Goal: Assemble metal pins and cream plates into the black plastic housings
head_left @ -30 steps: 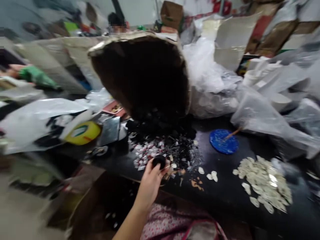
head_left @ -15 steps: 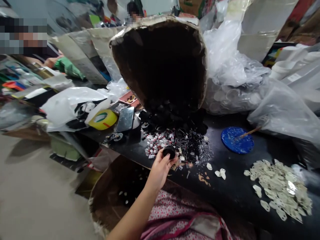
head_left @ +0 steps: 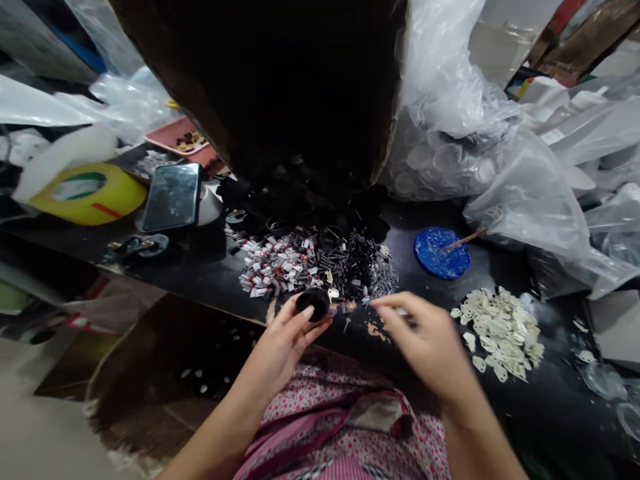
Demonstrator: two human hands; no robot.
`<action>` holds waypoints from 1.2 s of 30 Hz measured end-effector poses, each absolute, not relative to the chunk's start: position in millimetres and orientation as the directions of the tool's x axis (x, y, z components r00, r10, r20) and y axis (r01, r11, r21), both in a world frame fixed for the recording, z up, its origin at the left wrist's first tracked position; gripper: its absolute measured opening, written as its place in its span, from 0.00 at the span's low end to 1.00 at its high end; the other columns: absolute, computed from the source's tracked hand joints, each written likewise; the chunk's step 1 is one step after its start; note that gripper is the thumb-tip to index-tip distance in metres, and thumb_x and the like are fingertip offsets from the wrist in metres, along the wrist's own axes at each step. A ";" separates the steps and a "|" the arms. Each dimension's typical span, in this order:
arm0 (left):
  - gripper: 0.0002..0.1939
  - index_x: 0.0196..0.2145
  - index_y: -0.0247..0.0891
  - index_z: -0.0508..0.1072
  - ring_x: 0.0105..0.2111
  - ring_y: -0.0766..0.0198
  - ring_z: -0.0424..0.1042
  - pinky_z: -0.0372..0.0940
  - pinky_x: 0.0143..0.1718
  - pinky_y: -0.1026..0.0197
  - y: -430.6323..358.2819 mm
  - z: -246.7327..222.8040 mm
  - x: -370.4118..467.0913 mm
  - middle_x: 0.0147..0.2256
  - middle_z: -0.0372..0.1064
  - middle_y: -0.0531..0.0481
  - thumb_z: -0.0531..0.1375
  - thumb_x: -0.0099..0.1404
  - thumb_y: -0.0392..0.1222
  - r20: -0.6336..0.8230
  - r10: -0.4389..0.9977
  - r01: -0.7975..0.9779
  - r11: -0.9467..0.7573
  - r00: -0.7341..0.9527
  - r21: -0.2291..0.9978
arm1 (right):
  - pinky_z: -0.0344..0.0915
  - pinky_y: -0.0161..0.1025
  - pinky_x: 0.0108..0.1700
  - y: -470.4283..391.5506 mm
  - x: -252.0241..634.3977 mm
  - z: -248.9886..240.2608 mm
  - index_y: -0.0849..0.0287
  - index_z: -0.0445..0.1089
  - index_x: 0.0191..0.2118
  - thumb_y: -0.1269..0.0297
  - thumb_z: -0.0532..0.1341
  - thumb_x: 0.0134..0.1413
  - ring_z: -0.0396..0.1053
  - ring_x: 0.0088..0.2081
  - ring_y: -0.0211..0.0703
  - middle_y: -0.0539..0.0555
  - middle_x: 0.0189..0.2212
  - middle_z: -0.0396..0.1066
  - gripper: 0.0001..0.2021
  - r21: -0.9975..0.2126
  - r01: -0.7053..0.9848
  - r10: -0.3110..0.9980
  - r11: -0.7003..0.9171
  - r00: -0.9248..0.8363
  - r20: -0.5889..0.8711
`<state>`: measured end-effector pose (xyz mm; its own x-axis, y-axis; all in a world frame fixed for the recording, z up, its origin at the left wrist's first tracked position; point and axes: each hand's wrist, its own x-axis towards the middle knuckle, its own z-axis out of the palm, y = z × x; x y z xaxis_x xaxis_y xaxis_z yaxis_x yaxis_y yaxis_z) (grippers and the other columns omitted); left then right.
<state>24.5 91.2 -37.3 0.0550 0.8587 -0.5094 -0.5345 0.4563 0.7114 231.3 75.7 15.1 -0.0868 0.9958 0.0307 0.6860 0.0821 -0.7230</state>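
Head cam: R hand (head_left: 424,339) blurry, grip unclear

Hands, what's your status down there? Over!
Left hand: grip on round black hollow piece. Right hand: blurred, hold unclear. Small white-and-red pieces heaped beyond left hand.

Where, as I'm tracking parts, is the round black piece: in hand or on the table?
In hand: the left hand holds the round black piece between thumb and fingers.
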 end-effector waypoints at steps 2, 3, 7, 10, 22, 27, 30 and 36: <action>0.16 0.43 0.39 0.76 0.41 0.54 0.80 0.72 0.49 0.50 98.0 -37.0 28.0 0.42 0.80 0.44 0.70 0.58 0.41 -0.500 0.864 -0.545 0.449 0.062 0.708 | 0.68 0.41 0.45 82.1 216.8 5.4 0.55 0.75 0.43 0.66 0.59 0.67 0.75 0.41 0.42 0.51 0.41 0.78 0.06 -0.674 0.736 0.992 0.057 -0.119 -0.046; 0.15 0.43 0.40 0.75 0.42 0.54 0.80 0.72 0.50 0.49 101.3 -36.6 29.3 0.43 0.80 0.45 0.70 0.58 0.41 -0.491 0.869 -0.553 0.438 0.058 0.709 | 0.66 0.41 0.45 85.7 209.3 0.5 0.55 0.75 0.42 0.66 0.59 0.67 0.75 0.41 0.43 0.51 0.40 0.79 0.06 -0.627 0.777 0.988 0.049 -0.128 -0.081; 0.13 0.43 0.41 0.75 0.43 0.55 0.79 0.71 0.52 0.49 106.5 -35.2 28.8 0.43 0.80 0.46 0.69 0.59 0.39 -0.469 0.883 -0.587 0.373 -0.012 0.719 | 0.61 0.43 0.45 98.9 190.6 -12.4 0.56 0.73 0.45 0.62 0.58 0.67 0.76 0.42 0.47 0.53 0.42 0.79 0.08 -0.452 0.888 0.982 0.083 -0.152 -0.117; 0.12 0.42 0.41 0.76 0.42 0.55 0.79 0.71 0.52 0.48 103.5 -35.8 25.8 0.42 0.80 0.47 0.69 0.60 0.39 -0.469 0.882 -0.612 0.347 -0.044 0.710 | 0.60 0.43 0.46 108.2 189.6 -13.5 0.54 0.73 0.49 0.66 0.57 0.68 0.75 0.43 0.46 0.52 0.44 0.79 0.10 -0.417 0.900 0.981 0.126 -0.176 -0.082; 0.11 0.40 0.43 0.75 0.42 0.56 0.79 0.72 0.50 0.49 116.1 -38.0 33.6 0.44 0.79 0.49 0.68 0.59 0.37 -0.479 0.875 -0.669 0.312 -0.075 0.674 | 0.59 0.48 0.46 136.7 169.1 -11.0 0.60 0.71 0.47 0.64 0.54 0.69 0.75 0.40 0.51 0.58 0.42 0.78 0.11 -0.217 0.959 0.976 0.182 -0.203 -0.078; 0.11 0.41 0.43 0.76 0.42 0.57 0.78 0.73 0.49 0.50 114.1 -38.8 32.4 0.46 0.79 0.49 0.68 0.60 0.38 -0.471 0.880 -0.682 0.309 -0.059 0.663 | 0.59 0.47 0.48 138.3 175.0 -13.5 0.58 0.73 0.48 0.65 0.54 0.69 0.74 0.42 0.50 0.56 0.44 0.78 0.11 -0.310 0.939 0.981 0.149 -0.179 -0.070; 0.10 0.41 0.42 0.76 0.42 0.57 0.78 0.73 0.49 0.52 113.2 -41.0 31.5 0.44 0.79 0.48 0.68 0.61 0.38 -0.444 0.894 -0.663 0.297 -0.060 0.687 | 0.60 0.45 0.50 134.5 182.2 -12.5 0.57 0.75 0.48 0.67 0.57 0.67 0.73 0.44 0.48 0.56 0.45 0.77 0.10 -0.459 0.878 0.987 0.139 -0.162 -0.011; 0.07 0.40 0.40 0.77 0.44 0.57 0.79 0.73 0.51 0.54 108.2 -34.6 36.0 0.45 0.80 0.47 0.67 0.62 0.37 -0.434 0.901 -0.697 0.307 -0.007 0.648 | 0.66 0.36 0.39 113.2 195.3 -5.7 0.55 0.77 0.41 0.68 0.63 0.60 0.71 0.34 0.39 0.49 0.33 0.75 0.06 -0.934 0.347 0.995 -0.085 -0.015 -0.096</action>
<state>36.0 108.2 -34.6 -0.0073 0.9010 -0.4338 -0.6968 0.3066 0.6485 195.3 113.2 -5.7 -0.0146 0.9953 -0.0962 0.3469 -0.0852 -0.9340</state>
